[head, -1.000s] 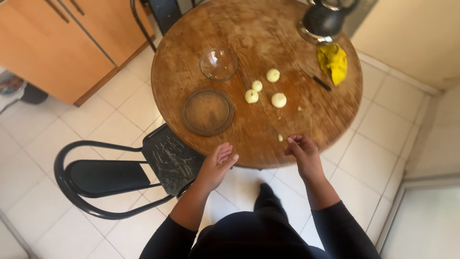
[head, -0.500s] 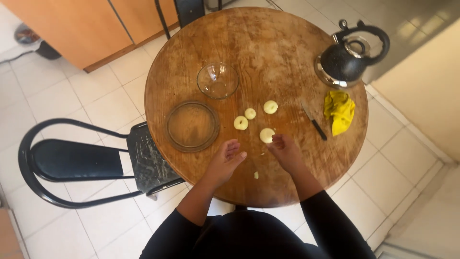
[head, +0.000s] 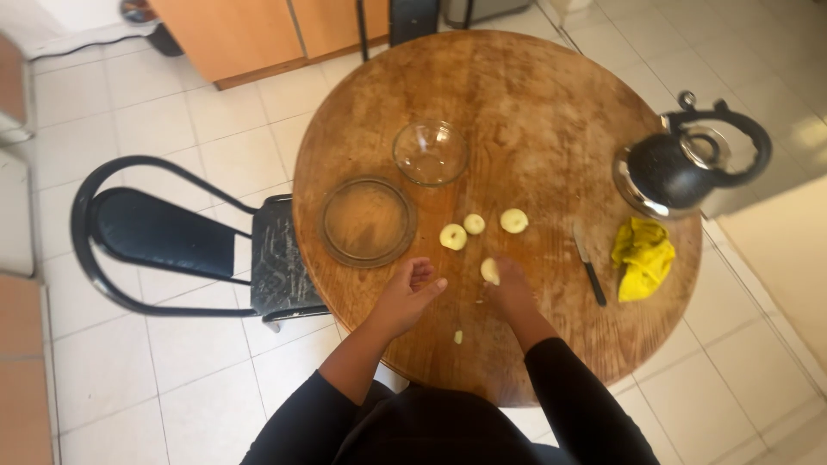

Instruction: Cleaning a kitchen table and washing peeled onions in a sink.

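Right hand (head: 510,293): fingers curled down over a pale peeled piece (head: 489,270) on the round wooden table (head: 534,112), fingertips closed on it. The piece shows at the hand's upper left edge, partly covered; its long axis seems to run roughly toward and away from the person, though too little shows to be sure.

Left hand (head: 405,297): holds nothing, fingers loosely bent and slightly spread, hovering or resting just above the table near the front edge; contact cannot be told. Hands lie near each other, not touching.

Three more pale pieces (head: 472,225) sit in a row just beyond the hands. A small scrap (head: 458,337) lies nearer the person. A knife (head: 589,264) lies to the right, blade pointing away.
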